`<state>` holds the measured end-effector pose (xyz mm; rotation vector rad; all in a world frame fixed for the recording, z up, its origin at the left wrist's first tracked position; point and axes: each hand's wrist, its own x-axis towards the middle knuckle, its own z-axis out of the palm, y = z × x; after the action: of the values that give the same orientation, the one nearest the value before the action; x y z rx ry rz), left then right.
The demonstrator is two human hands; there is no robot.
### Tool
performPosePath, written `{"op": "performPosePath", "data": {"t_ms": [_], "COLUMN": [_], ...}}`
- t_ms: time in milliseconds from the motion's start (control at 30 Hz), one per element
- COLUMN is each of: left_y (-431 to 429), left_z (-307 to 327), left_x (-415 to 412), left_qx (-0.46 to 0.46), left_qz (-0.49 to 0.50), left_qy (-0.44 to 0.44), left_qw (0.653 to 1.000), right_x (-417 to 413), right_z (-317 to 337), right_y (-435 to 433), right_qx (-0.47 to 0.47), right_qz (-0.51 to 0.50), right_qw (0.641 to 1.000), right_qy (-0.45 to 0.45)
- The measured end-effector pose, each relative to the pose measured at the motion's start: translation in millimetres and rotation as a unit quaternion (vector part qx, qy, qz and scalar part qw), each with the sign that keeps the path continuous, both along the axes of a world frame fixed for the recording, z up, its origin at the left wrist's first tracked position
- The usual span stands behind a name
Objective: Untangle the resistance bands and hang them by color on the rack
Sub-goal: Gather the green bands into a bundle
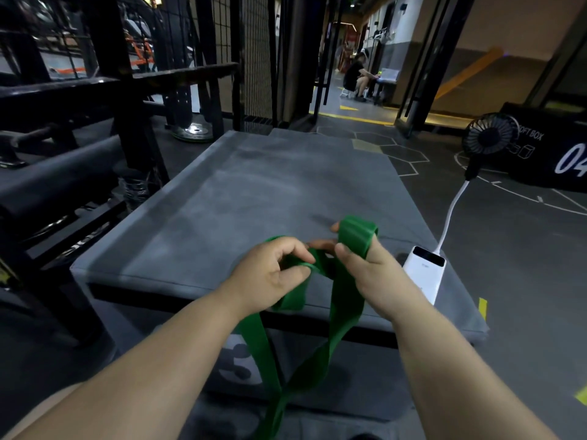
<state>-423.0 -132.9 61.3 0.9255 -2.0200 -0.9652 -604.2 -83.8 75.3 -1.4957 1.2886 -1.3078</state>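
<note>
A green resistance band (344, 308) is held above the near edge of a grey padded box (254, 192). My left hand (270, 274) pinches a folded part of the band between thumb and fingers. My right hand (368, 268) grips the band, which loops over its fingers at the top. Between the hands the band twists. Two strands hang down, cross near the bottom of the view and run out of frame. A black metal rack (104, 81) stands to the left.
A white power bank (424, 269) lies on the box's right edge, wired to a small black fan (489, 138) on the floor. A black soft box (552, 147) sits at the right. A person sits in the far corridor (357, 76).
</note>
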Motion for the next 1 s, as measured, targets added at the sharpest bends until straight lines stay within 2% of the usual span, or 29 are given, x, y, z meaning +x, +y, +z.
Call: {"op": "performPosePath", "data": {"t_ms": [133, 267, 433, 533, 600, 667, 733, 867, 1000], "left_y": [-1.3, 1.8, 2.8, 1.4, 2.4, 1.3, 1.1, 1.2, -1.6], "left_z": [6.3, 11.7, 10.0, 7.0, 7.4, 7.1, 7.9, 6.0, 4.4], "left_x": [4.8, 6.4, 5.4, 5.4, 5.0, 4.7, 4.9, 5.4, 7.8], "left_qx": [-0.030, -0.082, -0.098, -0.093, -0.100, -0.103, -0.081, -0.009, 0.044], "left_qz": [0.004, 0.000, 0.023, 0.039, 0.039, 0.040, 0.042, 0.015, 0.022], "left_qy": [0.027, 0.006, 0.019, 0.016, 0.005, 0.001, 0.007, 0.000, 0.037], "left_qw": [0.999, 0.997, 0.995, 0.995, 0.994, 0.994, 0.996, 1.000, 0.998], "right_x": [5.0, 16.2, 19.0, 20.5, 19.9, 15.9, 10.8, 6.1, 6.4], "right_z": [-0.7, -7.1, 1.2, 1.6, -0.9, -1.7, 0.3, 4.0, 4.5], "right_y": [1.1, 1.7, 6.7, 8.7, 9.4, 8.5, 7.2, 5.0, 6.7], "right_qx": [0.023, 0.026, 0.055, 0.070, 0.078, 0.083, 0.077, 0.075, 0.063], "right_qz": [-0.016, -0.029, -0.030, -0.016, 0.010, 0.068, 0.125, 0.154, 0.161], "right_qw": [1.000, 0.994, 0.995, 0.993, 0.995, 0.994, 0.989, 0.985, 0.980], "right_qy": [0.011, 0.105, 0.074, 0.088, 0.060, 0.006, -0.011, 0.003, -0.095]}}
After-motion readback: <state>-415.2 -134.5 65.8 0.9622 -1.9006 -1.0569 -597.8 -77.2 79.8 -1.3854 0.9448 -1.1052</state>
